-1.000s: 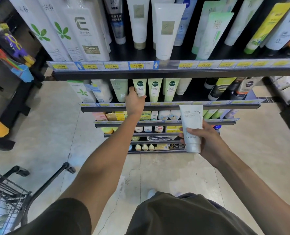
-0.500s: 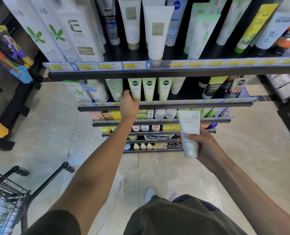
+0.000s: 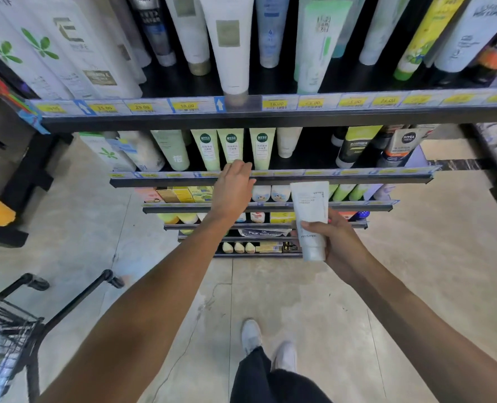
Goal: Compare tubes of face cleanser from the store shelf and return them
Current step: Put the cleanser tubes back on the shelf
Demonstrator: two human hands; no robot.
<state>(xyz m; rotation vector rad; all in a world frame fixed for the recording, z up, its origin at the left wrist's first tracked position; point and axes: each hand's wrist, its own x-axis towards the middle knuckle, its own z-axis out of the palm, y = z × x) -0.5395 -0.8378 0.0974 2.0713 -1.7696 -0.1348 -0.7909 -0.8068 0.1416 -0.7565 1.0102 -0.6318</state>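
While my left hand (image 3: 233, 186) is reaching toward the green tubes (image 3: 231, 148) on the second shelf (image 3: 270, 179), its fingers are lying loose and holding nothing, the tips just at the foot of the middle one. My right hand (image 3: 335, 242) is gripping the white tube (image 3: 311, 219) low at four o'clock, fingers curled round its lower half, cap end down. I am judging the risk here: the green tubes are standing close together, touching or nearly so, and pulling one out could be tipping its neighbours at eleven and one o'clock off the rail. The white tube, being pinched one-handed, could be slipping if I am looking away.
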